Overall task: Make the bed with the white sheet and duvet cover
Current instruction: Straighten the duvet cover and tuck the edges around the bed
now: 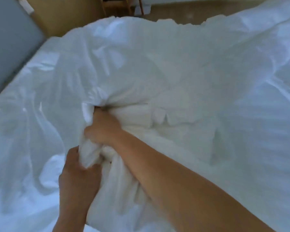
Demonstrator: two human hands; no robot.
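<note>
A white duvet cover (174,67) with the duvet bunched inside lies crumpled across the bed, over the white sheet (20,131) that covers the left part of the mattress. My right hand (102,128) grips a gathered bunch of the white fabric near the middle of the frame, its fingers curled into the folds. Just below it, my left hand (77,174) pinches the same bunch from the near side. The frame is blurred by motion, so the fabric's edges and corners are hard to tell apart.
A grey padded headboard (10,41) stands at the far left. Beyond the bed there is tan floor (174,10), a wooden panel (65,14) and wooden furniture legs (117,5) at the top.
</note>
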